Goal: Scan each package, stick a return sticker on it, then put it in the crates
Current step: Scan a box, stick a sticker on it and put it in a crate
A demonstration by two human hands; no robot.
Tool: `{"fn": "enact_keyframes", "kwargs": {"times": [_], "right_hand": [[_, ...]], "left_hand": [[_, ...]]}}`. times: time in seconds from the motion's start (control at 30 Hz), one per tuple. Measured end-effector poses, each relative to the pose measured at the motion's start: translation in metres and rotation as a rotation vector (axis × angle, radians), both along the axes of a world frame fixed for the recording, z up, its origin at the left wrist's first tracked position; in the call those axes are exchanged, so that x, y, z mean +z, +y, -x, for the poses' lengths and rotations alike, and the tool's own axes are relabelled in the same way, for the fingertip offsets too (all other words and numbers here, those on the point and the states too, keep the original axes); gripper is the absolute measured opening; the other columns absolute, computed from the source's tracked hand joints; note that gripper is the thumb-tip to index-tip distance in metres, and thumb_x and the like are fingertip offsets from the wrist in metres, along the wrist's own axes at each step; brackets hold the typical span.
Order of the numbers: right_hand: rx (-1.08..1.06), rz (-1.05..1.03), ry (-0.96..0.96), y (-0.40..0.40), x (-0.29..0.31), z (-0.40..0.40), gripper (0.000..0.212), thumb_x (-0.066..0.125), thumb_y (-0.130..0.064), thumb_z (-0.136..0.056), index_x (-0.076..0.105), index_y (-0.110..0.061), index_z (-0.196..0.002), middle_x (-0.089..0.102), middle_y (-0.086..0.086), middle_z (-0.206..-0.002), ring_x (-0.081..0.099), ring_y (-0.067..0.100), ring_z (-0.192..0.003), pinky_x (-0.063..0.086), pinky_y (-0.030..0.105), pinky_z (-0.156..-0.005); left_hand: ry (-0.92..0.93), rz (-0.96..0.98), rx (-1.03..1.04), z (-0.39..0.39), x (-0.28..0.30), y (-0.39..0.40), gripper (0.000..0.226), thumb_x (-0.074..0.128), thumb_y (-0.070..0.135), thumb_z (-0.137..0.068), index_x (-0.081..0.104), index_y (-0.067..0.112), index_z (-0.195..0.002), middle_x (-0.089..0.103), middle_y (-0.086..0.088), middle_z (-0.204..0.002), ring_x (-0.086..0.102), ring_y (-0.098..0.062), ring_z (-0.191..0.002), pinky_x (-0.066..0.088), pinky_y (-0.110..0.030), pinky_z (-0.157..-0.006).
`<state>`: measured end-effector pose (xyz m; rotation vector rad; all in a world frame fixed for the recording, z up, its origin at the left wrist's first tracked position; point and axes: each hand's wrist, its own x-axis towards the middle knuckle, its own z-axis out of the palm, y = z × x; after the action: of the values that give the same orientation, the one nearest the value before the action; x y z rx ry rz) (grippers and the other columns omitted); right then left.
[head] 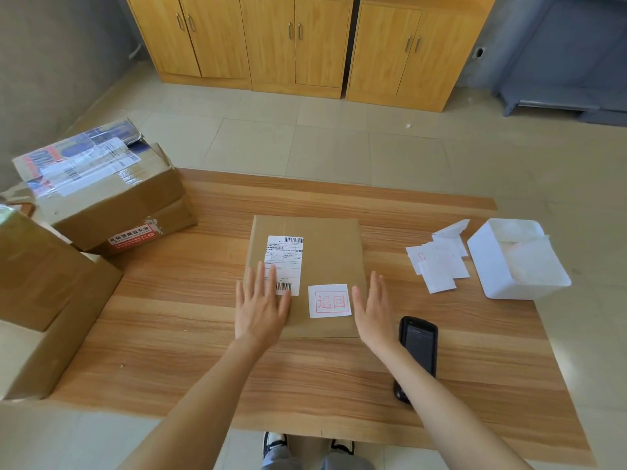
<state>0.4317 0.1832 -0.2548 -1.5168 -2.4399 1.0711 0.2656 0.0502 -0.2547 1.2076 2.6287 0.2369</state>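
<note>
A flat brown cardboard package (325, 252) lies in the middle of the wooden table (169, 320). It bears a white shipping label (285, 259) with barcodes and a white return sticker (329, 301) with red characters near its front edge. My left hand (259, 303) lies flat, fingers straight, over the package's front left corner and part of the label. My right hand (373, 312) is open with straight fingers at the package's front right corner, just right of the sticker. A black handheld scanner (419, 347) lies on the table under my right forearm.
Loose white stickers (437, 262) and a white plastic bin (515, 262) sit at the table's right. Two big taped cardboard boxes (101, 195) (44, 300) stand at the left. Wooden cabinets (295, 42) line the far wall. My shoes (274, 442) show below the table edge.
</note>
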Motion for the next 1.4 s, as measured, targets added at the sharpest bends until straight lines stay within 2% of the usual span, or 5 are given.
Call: {"fn": "enact_keyframes", "kwargs": {"times": [0.33, 0.47, 0.63, 0.8, 1.4], "right_hand": [[-0.370, 0.609, 0.267, 0.043, 0.003, 0.025, 0.087, 0.050, -0.065, -0.084, 0.022, -0.015, -0.150, 0.038, 0.004, -0.150, 0.038, 0.025, -0.135, 0.030, 0.046, -0.112], [-0.390, 0.659, 0.320, 0.050, -0.008, 0.030, 0.071, 0.066, -0.054, -0.080, 0.041, -0.019, -0.136, 0.058, -0.002, -0.127, 0.057, 0.017, -0.113, 0.044, 0.037, -0.097], [-0.399, 0.693, 0.362, 0.052, -0.008, 0.032, 0.061, 0.074, -0.046, -0.077, 0.052, -0.020, -0.127, 0.068, -0.004, -0.110, 0.065, 0.013, -0.097, 0.050, 0.028, -0.077], [-0.442, 0.716, 0.421, 0.047, -0.004, 0.036, 0.034, 0.071, -0.034, -0.083, 0.055, -0.024, -0.112, 0.067, -0.009, -0.101, 0.063, 0.005, -0.088, 0.046, 0.020, -0.065], [-0.257, 0.660, 0.501, 0.055, 0.065, 0.071, 0.060, 0.077, -0.042, -0.075, 0.055, -0.020, -0.127, 0.070, -0.003, -0.110, 0.067, 0.015, -0.097, 0.052, 0.029, -0.083]], "left_hand": [[-0.874, -0.293, 0.580, 0.063, -0.003, 0.004, 0.097, 0.056, 0.066, -0.080, 0.015, 0.016, -0.153, 0.043, -0.010, -0.146, 0.044, -0.030, -0.131, 0.034, -0.042, -0.109], [-1.039, -0.348, 0.672, 0.076, -0.019, 0.012, 0.083, 0.068, 0.059, -0.074, 0.039, 0.015, -0.139, 0.064, -0.005, -0.119, 0.063, -0.021, -0.102, 0.052, -0.036, -0.083], [-1.127, -0.373, 0.727, 0.081, -0.029, 0.023, 0.058, 0.069, 0.048, -0.080, 0.054, 0.014, -0.124, 0.071, -0.004, -0.101, 0.067, -0.019, -0.085, 0.051, -0.029, -0.061], [-1.256, -0.410, 0.720, 0.081, -0.036, 0.024, 0.076, 0.075, 0.058, -0.064, 0.059, 0.014, -0.124, 0.074, -0.004, -0.099, 0.072, -0.022, -0.088, 0.054, -0.030, -0.065], [-1.112, -0.610, 0.745, 0.091, 0.047, 0.005, 0.091, 0.071, 0.067, -0.059, 0.050, 0.014, -0.129, 0.068, -0.006, -0.111, 0.066, -0.025, -0.098, 0.053, -0.041, -0.084]]}}
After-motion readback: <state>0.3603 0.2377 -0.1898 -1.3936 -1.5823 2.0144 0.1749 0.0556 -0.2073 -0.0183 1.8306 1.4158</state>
